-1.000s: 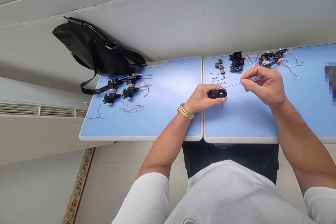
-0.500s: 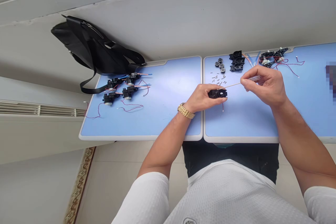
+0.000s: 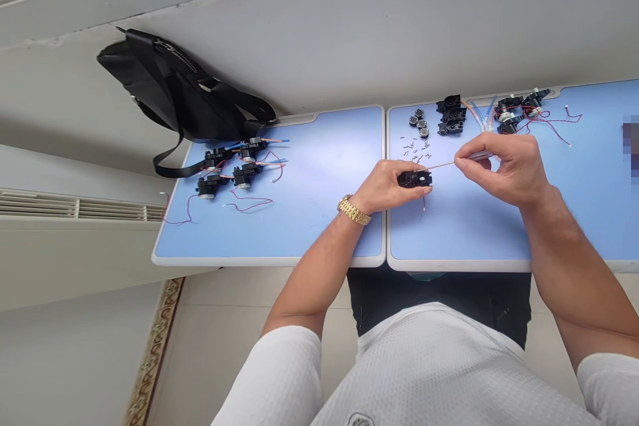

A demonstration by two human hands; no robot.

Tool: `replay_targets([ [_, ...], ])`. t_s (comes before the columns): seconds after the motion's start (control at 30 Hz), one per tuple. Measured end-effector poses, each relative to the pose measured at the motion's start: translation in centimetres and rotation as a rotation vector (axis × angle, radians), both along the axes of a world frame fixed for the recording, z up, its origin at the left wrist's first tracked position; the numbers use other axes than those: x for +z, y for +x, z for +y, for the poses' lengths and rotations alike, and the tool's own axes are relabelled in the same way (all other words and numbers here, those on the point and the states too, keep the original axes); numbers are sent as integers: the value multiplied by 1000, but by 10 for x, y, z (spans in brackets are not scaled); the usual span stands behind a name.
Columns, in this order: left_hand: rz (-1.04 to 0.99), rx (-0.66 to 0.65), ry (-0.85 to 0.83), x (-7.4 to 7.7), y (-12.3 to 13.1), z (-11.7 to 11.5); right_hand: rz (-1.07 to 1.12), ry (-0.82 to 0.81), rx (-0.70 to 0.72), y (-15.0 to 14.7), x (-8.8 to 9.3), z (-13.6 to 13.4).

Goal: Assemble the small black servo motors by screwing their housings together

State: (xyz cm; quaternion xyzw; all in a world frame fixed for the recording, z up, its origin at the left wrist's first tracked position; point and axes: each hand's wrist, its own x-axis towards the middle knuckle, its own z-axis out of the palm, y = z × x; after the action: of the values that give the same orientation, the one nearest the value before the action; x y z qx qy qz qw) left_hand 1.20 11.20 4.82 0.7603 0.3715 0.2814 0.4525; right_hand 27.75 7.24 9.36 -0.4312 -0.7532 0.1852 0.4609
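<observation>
My left hand (image 3: pixel 392 185) grips a small black plastic part (image 3: pixel 414 178) between thumb and fingers, low over the right table near the seam. A short red wire hangs below that part. In my right hand (image 3: pixel 504 165) is a thin screwdriver (image 3: pixel 442 164), pinched at its handle, its metal shaft pointing left. The shaft's tip meets the upper side of the black part; the exact contact point is too small to tell. Small loose screws (image 3: pixel 412 148) lie just beyond my left hand, with several round metal-and-black pieces (image 3: pixel 419 123) behind them.
Black housings (image 3: pixel 450 114) and wired assemblies (image 3: pixel 519 110) lie at the right table's back. Several similar assemblies (image 3: pixel 243 175) with red wires sit on the left table (image 3: pixel 309 213). A black bag (image 3: pixel 184 93) leans on the wall there. A blurred object is at the right edge.
My right hand has shifted slightly down, and the screwdriver lies at a flatter angle. My left hand and the black part have hardly moved.
</observation>
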Motion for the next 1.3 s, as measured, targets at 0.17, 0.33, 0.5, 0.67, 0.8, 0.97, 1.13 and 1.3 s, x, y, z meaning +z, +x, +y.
replay_targets([
  [0.17, 56, 1, -11, 0, 0, -1, -169, 229, 78, 2, 3, -2],
  [0.33, 95, -14, -4, -1, 0, 0, -275, 328, 65, 1, 8, -7],
  [0.5, 100, -29, -12, 0, 0, -1, -328, 303, 73, 1, 9, -10],
  [0.67, 103, -54, -24, 1, 1, -3, -317, 216, 115, 4, 10, -11],
  [0.8, 132, -46, 6, 0, 0, -2, -318, 158, 96, 5, 10, -12],
  [0.97, 170, -54, 16, -1, 0, -2, -330, 115, 17, 6, 4, -11],
  [1.13, 185, -41, 19, -2, 0, -1, -330, 81, -25, 6, 2, -11],
  [1.3, 181, -45, -11, -1, 1, -1, -297, -64, 55, 3, 11, -12],
])
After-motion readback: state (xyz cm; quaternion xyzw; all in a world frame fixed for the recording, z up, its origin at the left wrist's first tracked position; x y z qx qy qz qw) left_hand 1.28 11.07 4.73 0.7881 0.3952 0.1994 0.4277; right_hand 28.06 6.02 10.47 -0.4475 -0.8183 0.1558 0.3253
